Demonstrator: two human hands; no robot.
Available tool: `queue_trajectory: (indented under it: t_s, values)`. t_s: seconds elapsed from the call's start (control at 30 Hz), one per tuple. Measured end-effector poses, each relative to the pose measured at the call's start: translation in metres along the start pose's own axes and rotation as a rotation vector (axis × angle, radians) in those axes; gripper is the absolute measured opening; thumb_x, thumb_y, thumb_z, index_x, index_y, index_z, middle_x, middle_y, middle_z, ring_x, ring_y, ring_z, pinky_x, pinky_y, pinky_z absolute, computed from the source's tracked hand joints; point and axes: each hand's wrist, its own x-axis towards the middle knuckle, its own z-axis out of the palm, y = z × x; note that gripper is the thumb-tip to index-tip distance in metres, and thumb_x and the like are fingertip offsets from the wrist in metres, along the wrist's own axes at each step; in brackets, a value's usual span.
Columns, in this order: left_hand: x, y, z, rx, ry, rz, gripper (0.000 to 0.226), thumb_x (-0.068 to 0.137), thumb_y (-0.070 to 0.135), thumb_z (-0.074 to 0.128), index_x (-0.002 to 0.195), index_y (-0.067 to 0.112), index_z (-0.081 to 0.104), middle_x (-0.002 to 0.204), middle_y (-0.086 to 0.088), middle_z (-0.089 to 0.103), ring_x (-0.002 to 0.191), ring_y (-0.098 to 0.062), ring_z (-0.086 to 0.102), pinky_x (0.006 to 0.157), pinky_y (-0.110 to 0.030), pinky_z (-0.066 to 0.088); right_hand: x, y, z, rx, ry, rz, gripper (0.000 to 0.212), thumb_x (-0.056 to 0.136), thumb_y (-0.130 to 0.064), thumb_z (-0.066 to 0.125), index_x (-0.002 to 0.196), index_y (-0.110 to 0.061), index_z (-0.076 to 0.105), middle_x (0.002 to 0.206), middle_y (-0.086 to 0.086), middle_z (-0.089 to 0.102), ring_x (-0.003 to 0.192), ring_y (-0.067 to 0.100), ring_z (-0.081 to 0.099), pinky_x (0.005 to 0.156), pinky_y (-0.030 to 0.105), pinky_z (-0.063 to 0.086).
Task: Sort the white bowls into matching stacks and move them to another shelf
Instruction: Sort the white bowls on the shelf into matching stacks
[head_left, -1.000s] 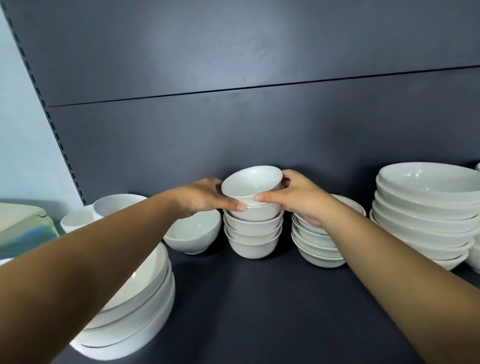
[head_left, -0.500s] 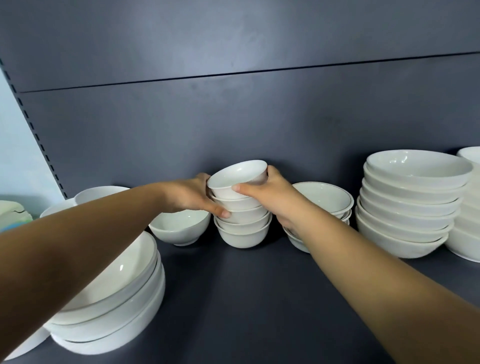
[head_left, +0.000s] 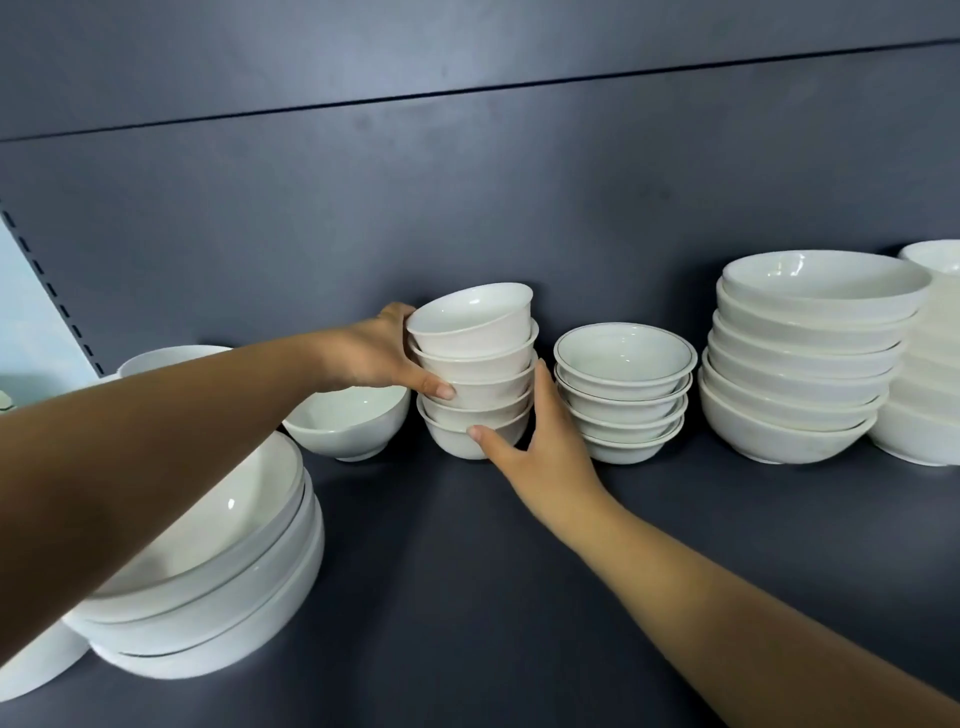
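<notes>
My left grip (head_left: 374, 358) is curled round the upper part of the stack of small bowls (head_left: 475, 374), thumb across the front, fingers behind. My right grip (head_left: 545, 452) clasps the lowest bowls, thumb in front, fingers round the 3 o'clock side. The stack stands on the dark shelf (head_left: 467, 571) near the back panel, its top bowl tilted. Just at its 9 o'clock sits a single bowl (head_left: 348, 423); at its 3 o'clock, a stack of line-rimmed bowls (head_left: 623, 389).

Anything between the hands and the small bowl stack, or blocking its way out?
Nothing: left grip and right grip hold the small bowl stack. A single bowl close left, rimmed stack close right; shelf in front open. Destination shelf not in view.
</notes>
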Motion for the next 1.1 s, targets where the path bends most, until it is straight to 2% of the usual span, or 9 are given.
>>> queue_trajectory:
  t_s: [0.2, 0.37, 0.53, 0.6, 0.7, 0.83, 0.93, 1.03, 1.1]
  values:
    - [-0.001, 0.001, -0.001, 0.002, 0.018, 0.014, 0.118, 0.028, 0.051, 0.083, 0.13, 0.018, 0.034, 0.124, 0.004, 0.051, 0.115, -0.014, 0.051, 0.099, -0.037, 0.045, 0.012, 0.003, 0.003, 0.065, -0.047, 0.117, 0.069, 0.082, -0.026, 0.065, 0.139, -0.015, 0.027, 0.142, -0.004, 0.035, 0.133, 0.012, 0.031, 0.109, 0.026, 0.027]
    - [-0.002, -0.002, -0.005, -0.053, 0.022, 0.051, 0.11, 0.034, 0.039, 0.087, 0.129, 0.017, 0.036, 0.121, 0.003, 0.056, 0.11, -0.012, 0.056, 0.09, -0.03, 0.049, 0.012, 0.006, 0.005, 0.007, -0.084, 0.104, 0.08, 0.089, -0.025, 0.057, 0.148, -0.016, 0.005, 0.157, -0.006, 0.004, 0.143, 0.007, 0.005, 0.112, 0.016, 0.007]
    - [-0.003, -0.003, -0.005, -0.091, 0.011, 0.043, 0.106, 0.039, 0.03, 0.088, 0.129, 0.017, 0.035, 0.121, 0.003, 0.056, 0.111, -0.012, 0.056, 0.091, -0.031, 0.049, 0.012, 0.009, 0.006, 0.01, -0.108, 0.09, 0.082, 0.09, -0.024, 0.057, 0.148, -0.016, -0.002, 0.157, -0.007, -0.004, 0.142, 0.004, -0.002, 0.104, 0.008, 0.002]
    - [-0.002, -0.002, -0.005, -0.114, 0.01, 0.032, 0.102, 0.046, 0.022, 0.088, 0.131, 0.018, 0.031, 0.123, 0.003, 0.053, 0.113, -0.012, 0.054, 0.088, -0.027, 0.048, 0.012, 0.008, 0.005, -0.009, -0.101, 0.076, 0.082, 0.088, -0.025, 0.059, 0.148, -0.016, 0.004, 0.157, -0.006, 0.004, 0.142, 0.006, 0.005, 0.105, 0.008, 0.007]
    - [-0.001, -0.001, 0.001, -0.158, -0.011, 0.024, 0.105, 0.056, 0.017, 0.087, 0.138, 0.02, 0.021, 0.131, 0.011, 0.036, 0.12, -0.011, 0.043, 0.091, -0.024, 0.041, 0.016, 0.005, 0.004, 0.026, -0.041, 0.043, 0.072, 0.081, -0.026, 0.068, 0.139, -0.013, 0.028, 0.141, -0.002, 0.036, 0.13, 0.01, 0.033, 0.106, 0.021, 0.028]
    - [0.002, -0.004, 0.01, -0.267, 0.028, 0.015, 0.101, 0.068, 0.009, 0.078, 0.142, 0.019, 0.011, 0.113, 0.022, 0.033, 0.123, -0.01, 0.036, 0.095, -0.023, 0.035, 0.026, -0.002, 0.005, 0.075, -0.036, 0.112, 0.07, 0.076, -0.026, 0.072, 0.131, -0.012, 0.032, 0.13, -0.001, 0.044, 0.12, 0.013, 0.041, 0.098, 0.026, 0.036]
    - [0.0, -0.005, 0.011, -0.302, 0.071, 0.023, 0.101, 0.064, 0.01, 0.082, 0.14, 0.018, 0.016, 0.124, 0.011, 0.035, 0.122, -0.012, 0.039, 0.093, -0.023, 0.038, 0.032, -0.003, 0.004, 0.107, -0.063, 0.149, 0.066, 0.075, -0.023, 0.072, 0.129, -0.015, 0.035, 0.129, -0.001, 0.047, 0.119, 0.015, 0.045, 0.1, 0.031, 0.038]
    - [-0.002, -0.003, 0.007, -0.327, 0.065, 0.024, 0.114, 0.046, 0.023, 0.087, 0.139, 0.018, 0.02, 0.132, 0.006, 0.039, 0.121, -0.012, 0.043, 0.092, -0.025, 0.042, 0.034, -0.003, 0.001, 0.128, -0.08, 0.156, 0.058, 0.074, -0.021, 0.07, 0.123, -0.015, 0.041, 0.124, 0.003, 0.052, 0.115, 0.019, 0.049, 0.099, 0.039, 0.041]
    - [-0.005, -0.001, -0.001, -0.304, 0.065, 0.055, 0.122, 0.035, 0.034, 0.09, 0.138, 0.017, 0.026, 0.132, 0.005, 0.045, 0.12, -0.012, 0.048, 0.095, -0.028, 0.045, 0.037, -0.008, -0.004, 0.157, -0.112, 0.156, 0.053, 0.074, -0.022, 0.066, 0.122, -0.018, 0.044, 0.119, 0.0, 0.055, 0.111, 0.017, 0.052, 0.094, 0.035, 0.044]
